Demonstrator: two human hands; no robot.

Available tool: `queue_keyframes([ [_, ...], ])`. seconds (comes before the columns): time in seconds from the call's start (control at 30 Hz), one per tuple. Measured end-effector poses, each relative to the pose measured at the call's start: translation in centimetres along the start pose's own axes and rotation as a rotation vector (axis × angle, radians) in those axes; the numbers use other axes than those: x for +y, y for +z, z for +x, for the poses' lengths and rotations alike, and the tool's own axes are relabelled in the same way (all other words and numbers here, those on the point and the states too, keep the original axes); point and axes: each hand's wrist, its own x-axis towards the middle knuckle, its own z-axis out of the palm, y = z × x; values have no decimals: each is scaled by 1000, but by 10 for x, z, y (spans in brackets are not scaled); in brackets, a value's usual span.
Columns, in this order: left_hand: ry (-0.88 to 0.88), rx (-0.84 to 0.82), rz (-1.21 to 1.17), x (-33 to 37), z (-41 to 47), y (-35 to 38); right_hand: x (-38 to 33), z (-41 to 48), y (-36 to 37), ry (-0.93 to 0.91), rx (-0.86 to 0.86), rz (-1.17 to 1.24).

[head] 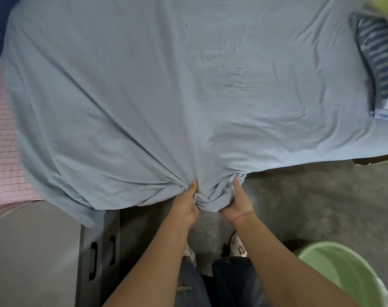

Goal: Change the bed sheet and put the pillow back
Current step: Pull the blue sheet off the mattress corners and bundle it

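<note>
Sheet [166,85] bunched at six o'clock, both hands clamped on its near edge: left hand [186,206] and right hand [236,204] each gripping a fistful, close together, creases fanning out from them. Pink cloth [2,151] shows bare at nine o'clock, so the sheet sits skewed; I read this as the spreading step, though it could be coming off. Pillow [379,63] lies on it at three o'clock. Next: grips apart, draw the edge square
</note>
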Motion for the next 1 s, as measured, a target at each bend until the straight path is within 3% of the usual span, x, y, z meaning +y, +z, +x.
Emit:
queue_keyframes([
  [0.1,-19,-14,-27,2,-3,1,-29,15,9,-26,61,154],
  [0.23,-30,-79,-59,5,-5,3,-67,30,7,-93,193,96],
  [0.37,-13,-4,-116,-1,0,0,-78,31,-14,-60,239,86],
  [0.57,86,2,-195,-32,9,13,-88,1,-58,-136,161,-35],
  [0.87,-85,-219,-17,-96,-12,112,-103,-33,-77,-151,32,-229],
  [1.0,-39,-132,-65,-103,1,140,-112,-36,-75,-192,38,-243],
])
